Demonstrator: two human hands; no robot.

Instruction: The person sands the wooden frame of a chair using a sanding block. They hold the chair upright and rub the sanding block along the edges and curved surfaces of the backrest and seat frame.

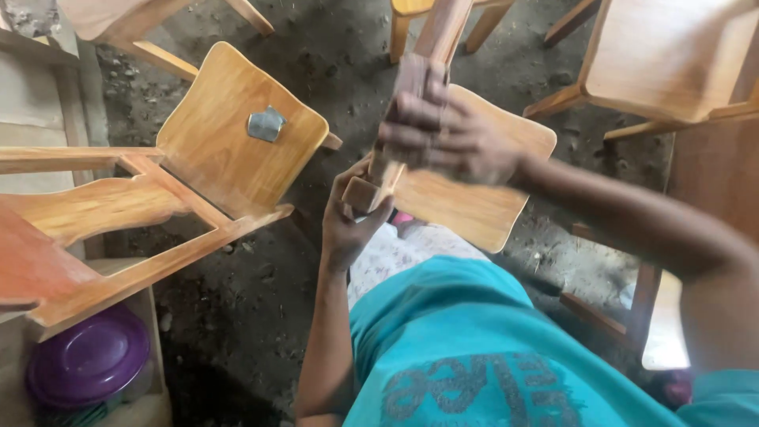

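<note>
The person stands over a small wooden chair [466,198] that lies tipped in front of them, and one chair leg [411,95] points up and away, between both hands. The left hand [348,217] is low, at the near end of this leg, with its fingers closed around the square end; it seems to keep the leg steady, so that the chair does not turn. The right hand [447,134] is higher on the same leg, with its fingers [411,119] bent over the wood and pressed flat on it. The hand looks a little blurred, and I cannot tell if something thin is under the palm. On the left, a second chair [229,134] lies on its side on the dirt floor [237,316], and a folded grey piece like sandpaper [266,124] rests on its seat, within reach. A purple plastic lid [87,360] sits in the near left corner, well apart from the hands. More chairs [664,55] stand on the far right.
</note>
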